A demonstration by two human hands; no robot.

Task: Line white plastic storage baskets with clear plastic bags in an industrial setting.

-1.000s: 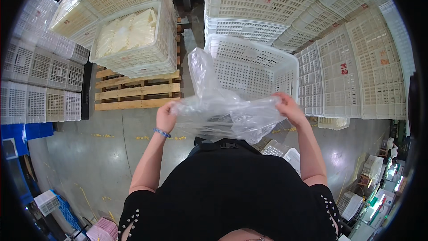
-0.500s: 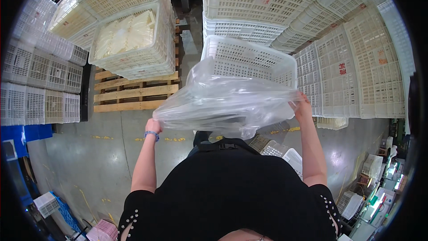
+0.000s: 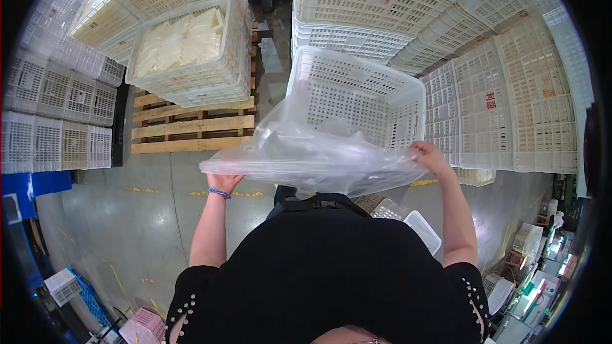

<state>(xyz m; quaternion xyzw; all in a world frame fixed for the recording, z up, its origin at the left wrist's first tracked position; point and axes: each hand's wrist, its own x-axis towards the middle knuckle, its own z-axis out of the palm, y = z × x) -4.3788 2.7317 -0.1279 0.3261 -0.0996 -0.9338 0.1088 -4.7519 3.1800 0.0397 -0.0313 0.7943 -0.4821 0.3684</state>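
Clear film, perforated plastic, raw wood, polished concrete

The large clear plastic bag (image 3: 319,159) stretched between the left hand (image 3: 223,181) and the right hand (image 3: 428,155) is thin, glossy, wrinkled film; the empty white lattice crate (image 3: 357,92) beyond it is matt moulded plastic, like the stacked white lattice crates (image 3: 510,102) to the right; the bare slatted pallet (image 3: 191,127) on the left is rough unpainted wood; the grey concrete floor (image 3: 108,229) is smooth with a dull sheen.
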